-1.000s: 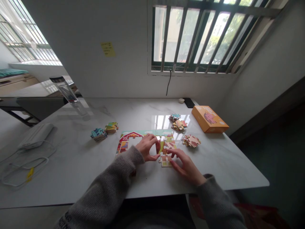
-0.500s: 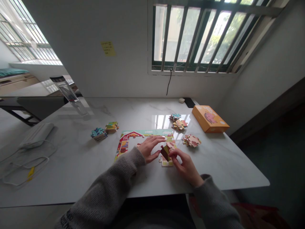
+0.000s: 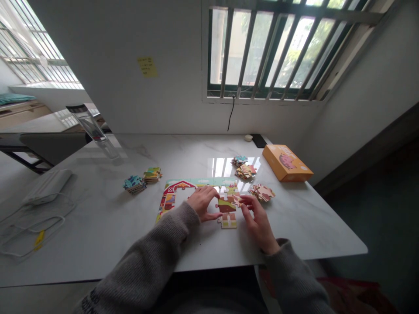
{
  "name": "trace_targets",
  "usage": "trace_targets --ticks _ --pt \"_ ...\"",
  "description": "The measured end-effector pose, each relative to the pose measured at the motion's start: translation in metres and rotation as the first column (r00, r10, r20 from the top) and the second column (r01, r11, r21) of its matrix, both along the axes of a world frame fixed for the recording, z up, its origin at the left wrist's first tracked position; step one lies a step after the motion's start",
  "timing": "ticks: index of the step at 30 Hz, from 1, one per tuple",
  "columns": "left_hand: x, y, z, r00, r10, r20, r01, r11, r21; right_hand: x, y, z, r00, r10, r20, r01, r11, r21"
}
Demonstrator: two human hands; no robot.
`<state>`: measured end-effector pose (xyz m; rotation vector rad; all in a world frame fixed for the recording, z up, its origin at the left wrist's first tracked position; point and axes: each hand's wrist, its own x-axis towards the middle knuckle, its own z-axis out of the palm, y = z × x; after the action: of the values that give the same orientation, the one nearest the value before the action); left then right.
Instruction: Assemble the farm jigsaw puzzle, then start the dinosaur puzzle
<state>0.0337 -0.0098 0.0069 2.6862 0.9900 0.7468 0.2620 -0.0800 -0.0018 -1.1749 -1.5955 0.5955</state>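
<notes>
- Jigsaw puzzle (image 3: 170, 189), part-assembled: red barn at left, pale blue sky along the far edge, middle unfilled; lies flat on a white marbled table (image 3: 114, 248).
- Green-and-brown puzzle piece (image 3: 226, 206): at the puzzle's right part, between the two hands.
- Pale pink-and-brown puzzle piece (image 3: 236, 200): at the puzzle's right edge.
- Tan-and-green puzzle piece (image 3: 228, 221): at the puzzle's near right.
- Left hand (image 3: 203, 203): over the puzzle's middle; thumb and fingers spread in a C, gripping nothing visible.
- Right hand (image 3: 257, 219): just right of the puzzle; thumb and forefinger close together at the pink-and-brown piece; whether they pinch it cannot be told.
- Piece stacks, two, left of the puzzle: blue (image 3: 134, 184); green-and-yellow (image 3: 152, 174).
- Piece stacks, three, right of the puzzle: pink-and-brown (image 3: 262, 192); orange-and-yellow (image 3: 246, 171); light blue (image 3: 239, 160), farthest off.
- Orange box (image 3: 288, 163): beyond those, right of the puzzle.
- Black smartphone (image 3: 259, 140), small white case (image 3: 248, 138): well beyond the puzzle, side by side.
- Clear bottle (image 3: 90, 124): far left beyond the puzzle.
- Yellow sticky note (image 3: 147, 66): on the wall behind the puzzle.
</notes>
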Motion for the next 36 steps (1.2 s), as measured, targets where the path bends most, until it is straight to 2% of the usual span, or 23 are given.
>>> trace_targets --ticks 3,7,9,13,19,28,36 --pt "-0.003 0.003 0.000 0.998 0.053 -0.035 -0.053 0.999 0.009 0.001 0.000 0.002 0.994 -0.054 0.095 0.047 0.997 0.068" --pt "-0.002 0.002 -0.001 0.999 0.039 -0.036 -0.040 0.999 -0.007 0.001 -0.001 0.003 0.987 -0.053 0.154 0.042 0.997 0.070" --pt "-0.001 0.001 -0.001 1.000 0.014 -0.021 -0.014 1.000 -0.018 0.000 -0.001 0.002 0.979 -0.004 0.202 -0.008 0.998 0.057" --pt "0.000 0.000 0.001 1.000 -0.030 -0.007 0.029 0.999 -0.038 -0.002 -0.002 0.000 0.931 0.162 0.326 -0.191 0.980 0.060" --pt "-0.001 0.000 0.001 0.999 -0.040 -0.016 0.039 0.997 -0.061 0.001 -0.001 -0.005 0.936 0.159 0.315 -0.196 0.976 0.090" --pt "-0.008 0.004 0.005 0.981 -0.082 -0.176 0.061 0.991 -0.118 0.007 0.001 -0.005 0.865 0.164 0.474 -0.189 0.982 0.007" --pt "-0.003 0.000 0.004 0.988 -0.082 -0.132 0.068 0.993 -0.101 0.006 0.000 -0.002 0.893 0.171 0.417 -0.201 0.979 0.029"
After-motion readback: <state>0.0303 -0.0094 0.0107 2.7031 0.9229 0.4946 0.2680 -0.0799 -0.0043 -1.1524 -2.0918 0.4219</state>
